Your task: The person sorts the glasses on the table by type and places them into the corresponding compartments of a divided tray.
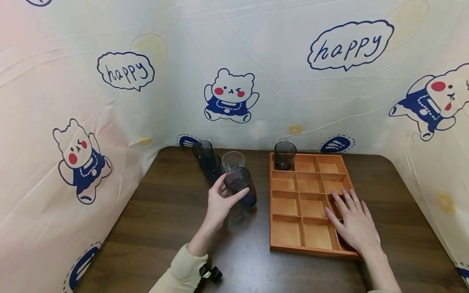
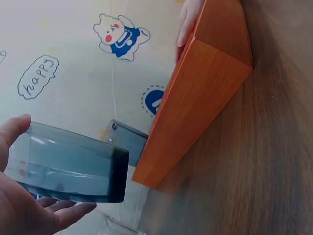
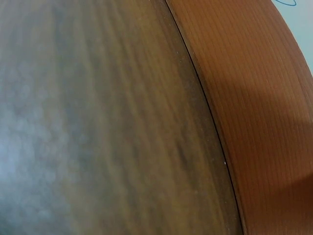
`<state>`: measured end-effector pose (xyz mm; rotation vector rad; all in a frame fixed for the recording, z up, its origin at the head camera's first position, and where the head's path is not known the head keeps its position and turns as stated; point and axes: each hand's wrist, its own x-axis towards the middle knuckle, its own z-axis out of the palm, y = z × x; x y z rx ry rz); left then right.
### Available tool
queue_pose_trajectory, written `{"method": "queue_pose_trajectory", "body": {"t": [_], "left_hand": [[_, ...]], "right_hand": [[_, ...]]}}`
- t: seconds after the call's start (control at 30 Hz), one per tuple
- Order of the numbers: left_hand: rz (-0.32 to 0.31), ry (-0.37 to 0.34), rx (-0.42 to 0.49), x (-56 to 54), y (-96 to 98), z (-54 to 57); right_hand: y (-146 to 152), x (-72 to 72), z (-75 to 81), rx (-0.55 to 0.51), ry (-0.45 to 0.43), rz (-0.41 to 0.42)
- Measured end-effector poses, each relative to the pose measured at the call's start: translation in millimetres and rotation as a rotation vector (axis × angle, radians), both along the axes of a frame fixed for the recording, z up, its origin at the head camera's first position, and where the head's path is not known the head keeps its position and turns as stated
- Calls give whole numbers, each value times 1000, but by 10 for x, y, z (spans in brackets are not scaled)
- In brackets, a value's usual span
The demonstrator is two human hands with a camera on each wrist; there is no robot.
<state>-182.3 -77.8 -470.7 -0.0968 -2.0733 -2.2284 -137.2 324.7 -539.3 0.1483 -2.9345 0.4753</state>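
Observation:
My left hand (image 1: 218, 207) grips a smoky blue-grey drinking glass (image 1: 239, 180), thumb on one side and fingers on the other. In the left wrist view that glass (image 2: 73, 164) is held clear of the tabletop, its thick dark base toward the tray. The orange-brown wooden compartment tray (image 1: 311, 252) lies to its right. My right hand (image 1: 357, 230) rests on the tray's right side with fingers spread, covering some compartments. A dark glass (image 1: 285, 156) stands in the tray's back left compartment. The right wrist view shows the tray's side wall (image 3: 264, 117), not the hand.
Beyond my left hand stand a clear glass (image 1: 233, 159) and two dark glasses, one farther back (image 1: 203, 150) and one nearer (image 1: 214, 171), partly overlapping. A patterned cloth (image 1: 176, 101) hangs behind the dark wooden table (image 1: 165, 203) and along its sides.

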Motion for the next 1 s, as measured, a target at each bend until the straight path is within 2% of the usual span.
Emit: {"method": "queue_pose_trajectory", "body": {"t": [0.27, 0.7, 1.0], "left_hand": [[-23, -38, 26, -50, 107, -3], [-67, -35, 77, -120, 328, -18], [-68, -30, 98, -204, 469, -17]], "right_hand": [[0, 10, 0, -4, -5, -1], [-4, 24, 19, -16, -11, -2], [-2, 3, 32, -22, -9, 4]]}}
